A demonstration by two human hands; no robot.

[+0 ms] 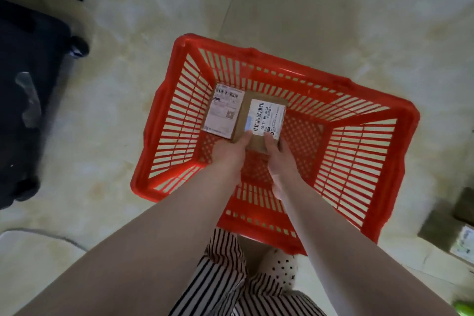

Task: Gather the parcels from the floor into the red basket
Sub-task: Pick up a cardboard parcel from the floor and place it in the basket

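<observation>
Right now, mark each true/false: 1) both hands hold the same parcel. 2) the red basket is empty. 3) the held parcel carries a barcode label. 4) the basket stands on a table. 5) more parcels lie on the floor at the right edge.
1) True: the left hand and the right hand both grip the brown parcel at its near end.
2) False: a second parcel already lies inside the red basket, beside the held one.
3) True: a white label with barcodes sits on top.
4) False: the basket stands on the tiled floor.
5) True: more boxes lie on the floor there, cut by the frame.
</observation>
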